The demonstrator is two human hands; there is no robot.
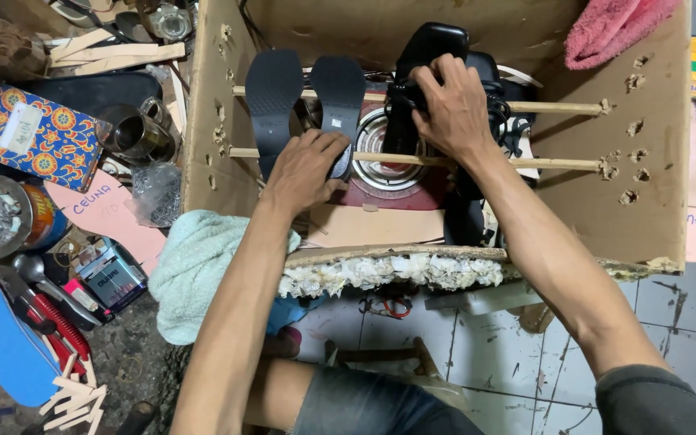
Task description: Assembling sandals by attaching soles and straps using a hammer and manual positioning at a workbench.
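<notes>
Both my forearms reach forward into an open cardboard box (654, 185). My left hand (304, 171) rests fingers-down on a black shoe sole (338, 101) lying across two wooden rods (557, 163). Beyond, my right hand (453, 109) curls around a black shoe (424, 56) above a round electric hotplate (380, 165).

Pretty cramped little workshop corner tbh. The floor (686, 322) on the right is pale grey tile, scuffed and stained, and on the left it turns into dark gritty ground (134, 362) buried under clutter. A light blue towel (195, 274) is slumped there, with a patterned tin (38, 137) and wooden sticks (74, 399) scattered nearby. Lighting's flat and even.
</notes>
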